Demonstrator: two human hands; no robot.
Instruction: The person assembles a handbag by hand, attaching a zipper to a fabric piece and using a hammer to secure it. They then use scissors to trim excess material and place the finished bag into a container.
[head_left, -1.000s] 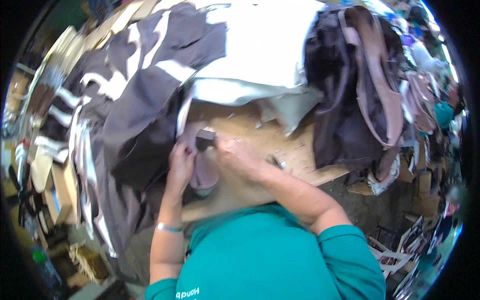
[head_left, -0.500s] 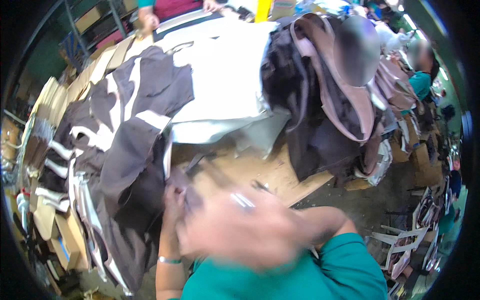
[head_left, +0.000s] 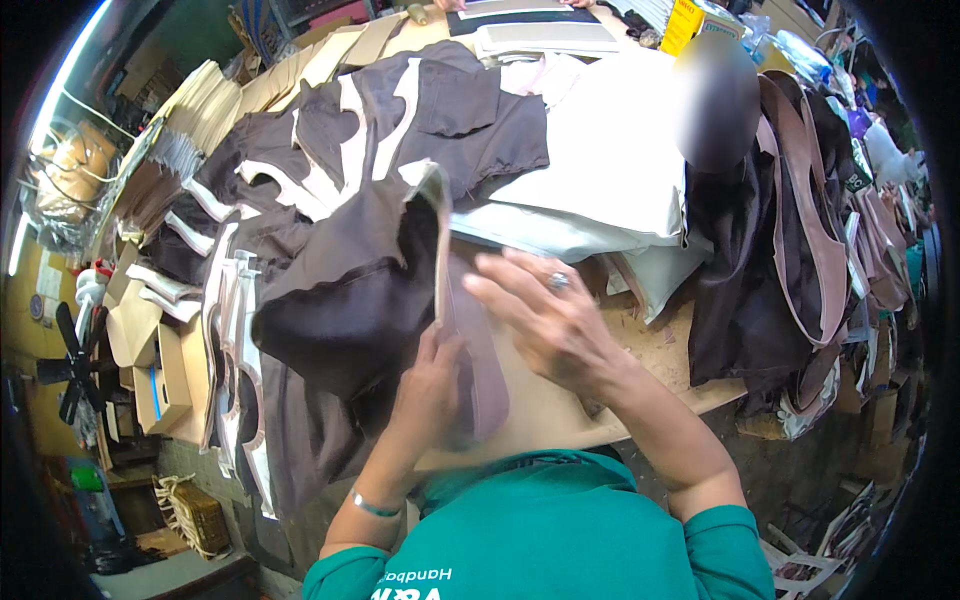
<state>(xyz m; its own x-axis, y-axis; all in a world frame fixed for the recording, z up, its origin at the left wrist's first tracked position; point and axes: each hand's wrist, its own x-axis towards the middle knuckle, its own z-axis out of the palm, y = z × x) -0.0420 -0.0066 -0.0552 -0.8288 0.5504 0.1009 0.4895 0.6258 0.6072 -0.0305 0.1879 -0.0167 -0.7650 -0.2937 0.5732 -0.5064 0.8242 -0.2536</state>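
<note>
Near the front edge of the wooden table, my left hand (head_left: 428,390) is closed on the edge of a dark brown fabric piece (head_left: 335,255), pale along its raised rim. A mauve-brown curved panel (head_left: 480,370) lies beside that hand, slightly blurred. My right hand (head_left: 555,320), with a ring on one finger, is held just to the right of the panel. Its fingers are stretched out and nothing shows in them; whether the fingertips touch the panel I cannot tell.
Dark brown cut pieces with white curved strips (head_left: 405,120) spread to the left. White sheets (head_left: 600,175) are stacked in the middle. Dark pieces with mauve curved bands (head_left: 800,220) hang over the right side. A fan (head_left: 75,365) stands far left; another person's hands show at the far edge.
My right hand, blurred low near my body before, is now farther forward with fingers spread beside the panel. My left hand stays at the brown piece. The whole view has shifted.
</note>
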